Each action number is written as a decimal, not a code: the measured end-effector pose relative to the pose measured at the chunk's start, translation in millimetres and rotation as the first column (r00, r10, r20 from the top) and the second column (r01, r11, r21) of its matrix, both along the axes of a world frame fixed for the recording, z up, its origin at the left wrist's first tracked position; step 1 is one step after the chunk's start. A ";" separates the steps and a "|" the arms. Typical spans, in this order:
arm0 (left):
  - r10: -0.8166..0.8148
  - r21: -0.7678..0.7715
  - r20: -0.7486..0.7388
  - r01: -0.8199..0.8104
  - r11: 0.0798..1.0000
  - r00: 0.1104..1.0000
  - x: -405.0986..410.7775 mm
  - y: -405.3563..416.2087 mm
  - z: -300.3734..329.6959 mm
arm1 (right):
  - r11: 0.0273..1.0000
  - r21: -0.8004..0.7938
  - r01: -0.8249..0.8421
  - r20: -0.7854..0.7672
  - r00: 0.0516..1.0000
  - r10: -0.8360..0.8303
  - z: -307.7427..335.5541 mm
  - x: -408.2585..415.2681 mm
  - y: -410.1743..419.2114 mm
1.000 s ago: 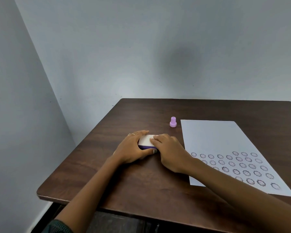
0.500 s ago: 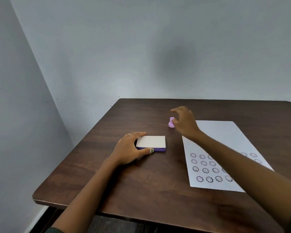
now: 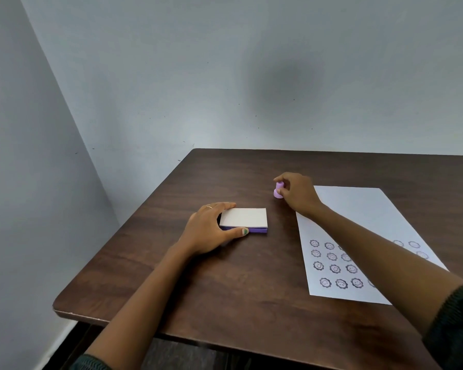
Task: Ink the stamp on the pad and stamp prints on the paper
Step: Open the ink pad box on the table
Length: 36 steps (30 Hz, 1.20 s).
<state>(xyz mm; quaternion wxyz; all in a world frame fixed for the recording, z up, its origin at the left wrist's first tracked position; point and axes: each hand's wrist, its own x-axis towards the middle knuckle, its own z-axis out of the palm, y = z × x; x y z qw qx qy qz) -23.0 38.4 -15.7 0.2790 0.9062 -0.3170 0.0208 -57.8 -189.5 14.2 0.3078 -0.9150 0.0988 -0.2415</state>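
The right hand (image 3: 296,193) is closed around the small purple stamp (image 3: 277,190), fingertips pinching its upper knob; the stamp's base is at the surface of the dark wood table (image 3: 225,289), just off the far left corner of the paper (image 3: 364,209). Whether the base is in contact with the table cannot be determined. The left hand (image 3: 207,229) grips the left end of the ink pad (image 3: 245,218): the fingers curl over the far edge, and the thumb, with a green-painted nail, presses against the purple near edge. A ring (image 3: 209,207) is visible on one finger of this hand. The ink pad lies flat on the table with its white lid closed, to the left of the paper and nearer the viewer than the stamp. The paper lies flat on the right side of the table; its near portion carries rows of round smiley-face prints (image 3: 334,268), partly covered by the right forearm.
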 end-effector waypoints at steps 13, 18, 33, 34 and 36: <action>-0.004 0.012 -0.023 0.004 1.000 1.000 -4.9 0.8 2.6 | 0.997 -0.010 -0.078 0.015 0.997 0.078 -5.8 -48.7 7.0; 0.000 0.014 -0.020 0.000 1.000 1.000 -7.3 0.4 5.1 | 0.994 -0.012 -0.110 0.033 0.993 0.111 -6.3 -66.4 12.3; 0.000 0.023 -0.028 0.000 1.000 1.000 -9.9 1.2 7.0 | 0.988 0.077 -0.135 0.042 0.990 0.132 -0.4 -80.1 19.7; 0.002 0.018 -0.034 -0.001 1.000 0.999 -9.9 1.0 7.4 | 0.990 0.070 -0.123 0.056 0.991 0.119 0.7 -79.9 20.8; 0.008 -0.002 -0.050 -0.008 1.000 0.999 -8.1 1.4 7.0 | 0.993 0.014 -0.121 0.076 0.990 0.120 2.8 -77.5 22.6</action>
